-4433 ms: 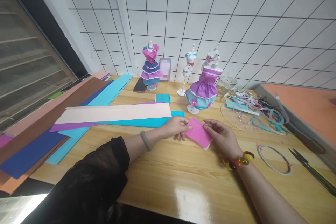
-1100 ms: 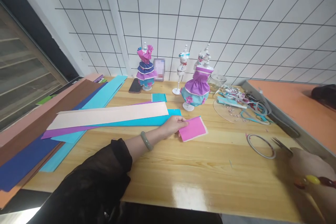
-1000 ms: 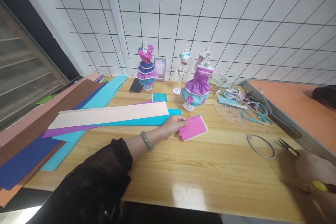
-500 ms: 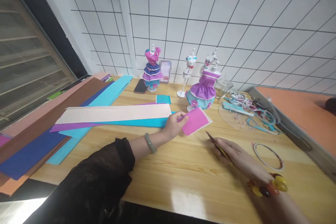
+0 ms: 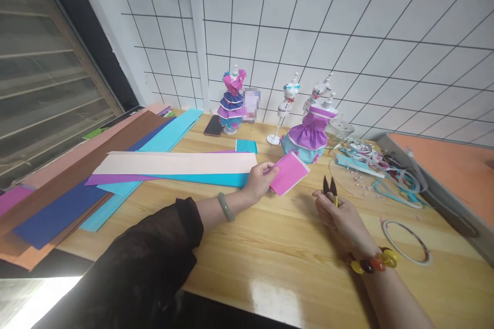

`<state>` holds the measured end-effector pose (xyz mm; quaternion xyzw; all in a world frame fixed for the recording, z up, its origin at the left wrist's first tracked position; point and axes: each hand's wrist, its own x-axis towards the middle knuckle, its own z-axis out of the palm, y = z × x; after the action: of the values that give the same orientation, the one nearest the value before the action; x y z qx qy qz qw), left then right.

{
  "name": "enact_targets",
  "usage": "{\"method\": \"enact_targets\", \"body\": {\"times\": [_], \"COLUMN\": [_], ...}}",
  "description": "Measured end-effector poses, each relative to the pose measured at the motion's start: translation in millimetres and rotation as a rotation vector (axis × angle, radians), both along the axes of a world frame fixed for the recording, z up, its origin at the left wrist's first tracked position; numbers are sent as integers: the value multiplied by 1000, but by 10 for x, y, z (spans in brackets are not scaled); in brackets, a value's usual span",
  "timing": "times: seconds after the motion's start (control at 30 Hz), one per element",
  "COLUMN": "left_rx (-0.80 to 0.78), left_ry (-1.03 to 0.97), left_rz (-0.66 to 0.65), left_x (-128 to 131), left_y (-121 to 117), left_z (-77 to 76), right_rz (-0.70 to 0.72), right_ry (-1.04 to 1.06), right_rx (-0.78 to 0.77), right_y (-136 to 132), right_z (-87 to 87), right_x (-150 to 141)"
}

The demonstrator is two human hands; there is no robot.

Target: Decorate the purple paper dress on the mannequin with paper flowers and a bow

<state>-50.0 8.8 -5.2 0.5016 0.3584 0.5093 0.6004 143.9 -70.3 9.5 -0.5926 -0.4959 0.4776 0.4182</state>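
Observation:
A pink piece of crepe paper [image 5: 290, 174] with a pale edge is pinched between the thumb and fingers of my left hand [image 5: 260, 182]. It is held above the table, in front of the purple and light blue paper dress [image 5: 309, 133]. My right hand [image 5: 339, 216] is closed around a pair of thread snips [image 5: 330, 187], whose two dark blades point away from me and stand slightly apart. A gap separates the blades from the pink paper. Behind my left hand lie long strips of cream paper [image 5: 181, 163] and blue paper [image 5: 204, 180].
More paper strips, such as a dark blue strip [image 5: 62, 216], cover the left side. Small dress forms [image 5: 290, 93], a layered dress [image 5: 230, 105] and a phone [image 5: 213, 126] stand or lie at the back. Ribbons [image 5: 401, 175], a ring-shaped roll [image 5: 407, 241] and an orange-lined tray [image 5: 443, 175] are right.
My right hand has turned so the snips point away from me, their blades now visibly parted. The pink paper remains in my left hand, tilted slightly differently. The view has shifted a little.

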Motion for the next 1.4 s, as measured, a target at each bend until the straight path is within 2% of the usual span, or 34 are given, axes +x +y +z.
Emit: {"method": "enact_targets", "body": {"times": [0.07, 0.13, 0.23, 0.37, 0.5, 0.7, 0.97, 1.4], "left_rx": [6, 10, 32, 0, -15, 54, 115, 30], "left_ry": [1, 6, -9, -17, -8, 42, 56, 37], "left_rz": [-10, -20, -8, -32, -51, -32, -29, -54], "left_x": [26, 42, 40, 12, 3, 23, 25, 42], "left_y": [-37, -67, -79, -65, -69, -58, -8, -17], "left_z": [-3, 0, 19, 63, 73, -5, -84, -92], "right_rz": [-78, -82, 20, 133, 192, 233, 229, 195], "right_ry": [46, 90, 91, -51, -88, -86, -56, 42], "right_rx": [22, 19, 13, 14, 25, 0, -11, -68], "right_y": [-18, -39, -79, -123, -126, -139, -153, -162], "right_z": [4, 17, 37, 74, 107, 114, 75, 37], "right_x": [-42, -101, -174, -208, -215, -231, -226, -238]}}
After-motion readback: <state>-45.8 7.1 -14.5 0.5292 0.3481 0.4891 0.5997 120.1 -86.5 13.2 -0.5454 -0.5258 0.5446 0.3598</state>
